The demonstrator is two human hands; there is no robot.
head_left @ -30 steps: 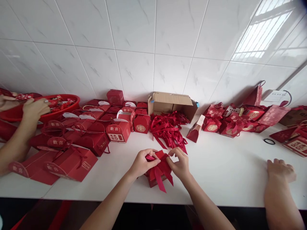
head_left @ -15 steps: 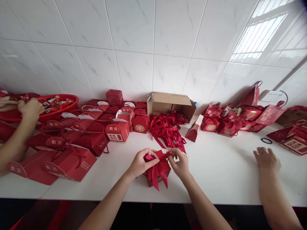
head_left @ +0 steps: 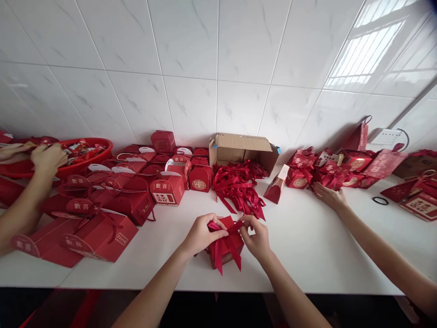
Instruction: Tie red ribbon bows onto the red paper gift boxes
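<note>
Ribbon on the box, lower center (head_left: 232,248): smooth, glossy, satin-like cloth
Box under it (head_left: 226,258): smooth card
Carton, center (head_left: 244,141): matt brown cardboard
Basin, left (head_left: 106,146): glossy plastic
Wall tiles, top (head_left: 191,41): smooth, glossy
Counter (head_left: 300,259): smooth, faint sheen

Room for a hand to be passed is found on the table (head_left: 303,264) between the right hand (head_left: 255,236) and the co-worker's arm (head_left: 382,251). The middle is taken up by the ribboned box (head_left: 226,258) and the left hand (head_left: 203,236); farther left, the way is blocked by rows of red boxes (head_left: 107,236). Behind, it is barred by heaped ribbons (head_left: 235,182), the cardboard carton (head_left: 243,142) and, rightward, tied boxes (head_left: 300,181).
</note>
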